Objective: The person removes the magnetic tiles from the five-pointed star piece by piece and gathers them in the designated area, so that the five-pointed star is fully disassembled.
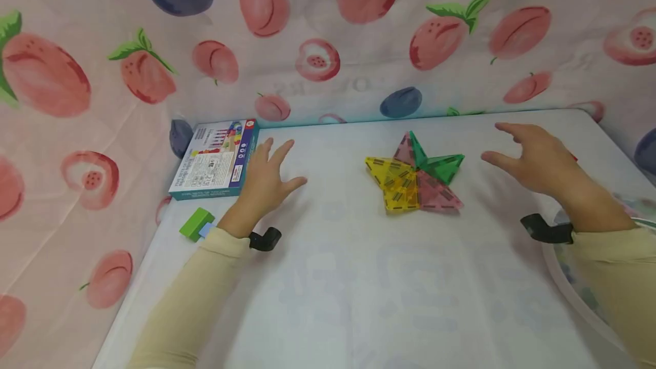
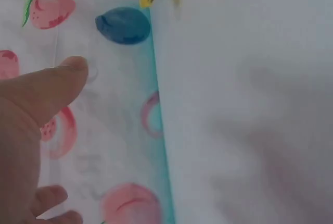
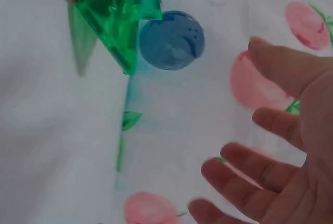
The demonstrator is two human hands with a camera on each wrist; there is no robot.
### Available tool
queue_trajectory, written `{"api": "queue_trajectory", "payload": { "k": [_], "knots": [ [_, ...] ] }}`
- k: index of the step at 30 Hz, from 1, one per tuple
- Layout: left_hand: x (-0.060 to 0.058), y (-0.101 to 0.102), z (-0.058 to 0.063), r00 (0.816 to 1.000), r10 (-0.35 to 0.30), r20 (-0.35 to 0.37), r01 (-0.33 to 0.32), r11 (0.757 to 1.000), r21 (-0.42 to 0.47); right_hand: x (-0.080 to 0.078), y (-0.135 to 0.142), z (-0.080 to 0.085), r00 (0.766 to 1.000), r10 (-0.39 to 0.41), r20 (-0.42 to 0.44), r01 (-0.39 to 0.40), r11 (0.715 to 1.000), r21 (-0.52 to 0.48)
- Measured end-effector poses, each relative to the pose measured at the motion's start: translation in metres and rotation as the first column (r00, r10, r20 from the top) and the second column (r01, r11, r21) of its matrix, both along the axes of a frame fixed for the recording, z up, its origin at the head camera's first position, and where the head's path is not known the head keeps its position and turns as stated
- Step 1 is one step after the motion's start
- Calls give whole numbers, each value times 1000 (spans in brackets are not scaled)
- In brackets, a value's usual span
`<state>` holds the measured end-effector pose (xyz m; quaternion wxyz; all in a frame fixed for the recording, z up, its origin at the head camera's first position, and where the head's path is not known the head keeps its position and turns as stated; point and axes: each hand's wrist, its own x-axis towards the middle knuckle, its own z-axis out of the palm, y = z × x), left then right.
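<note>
Left hand [image 1: 263, 185]: released, fingers spread; whether it touches the printed box [image 1: 217, 158] at far left is hard to tell.
Right hand [image 1: 543, 161]: released, right of the translucent-tile star [image 1: 417, 178].
Translucent-tile star: far half of the white table [image 1: 333, 278], between both hands, pieces meeting centrally, probably bracing one another.

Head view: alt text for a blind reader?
Translucent yellow, green and pink tile star on a white table, between a person's empty left grip and right grip, neither touching it. A box and green block sit at left; fruit-print fabric behind.
</note>
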<state>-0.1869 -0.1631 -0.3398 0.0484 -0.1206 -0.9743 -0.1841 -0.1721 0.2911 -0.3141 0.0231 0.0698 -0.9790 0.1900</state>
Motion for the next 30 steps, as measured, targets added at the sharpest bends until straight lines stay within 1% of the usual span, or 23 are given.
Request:
{"api": "queue_trajectory", "payload": {
  "k": [3, 5, 7, 10, 14, 19, 23, 25, 28, 30],
  "knots": [
    [-4, 15, -11, 998, -51, 44, 45, 992, 117, -2, -3, -11, 998, -4, 69, 12, 994, -106],
    [-9, 26, -19, 994, -93, 64, 80, 980, 181, -5, -5, -21, 992, -14, 127, 35, 987, -159],
    [-14, 37, -26, 989, -127, 80, 106, 968, 229, -8, -8, -30, 986, -15, 166, 50, 978, -205],
    [-21, 55, -35, 979, -169, 112, 126, 940, 317, -14, -14, -41, 978, -1, 209, 57, 964, -261],
    [-30, 79, -47, 961, -207, 183, 114, 900, 420, -19, -21, -52, 965, 13, 260, 69, 951, -302],
    [-40, 103, -61, 935, -226, 275, 62, 864, 500, -29, -24, -68, 963, 23, 269, 75, 935, -347],
    [-43, 115, -72, 916, -231, 328, 18, 840, 542, -37, -26, -81, 958, 45, 284, 72, 918, -389],
    [-45, 119, -77, 916, -239, 322, 19, 829, 559, -39, -26, -86, 954, 44, 296, 82, 912, -401],
    [-48, 124, -82, 922, -256, 290, 44, 814, 580, -40, -26, -89, 955, 26, 295, 101, 908, -407],
    [-50, 128, -83, 926, -260, 274, 56, 812, 581, -39, -26, -90, 957, 16, 291, 111, 903, -416]
  ]
}}
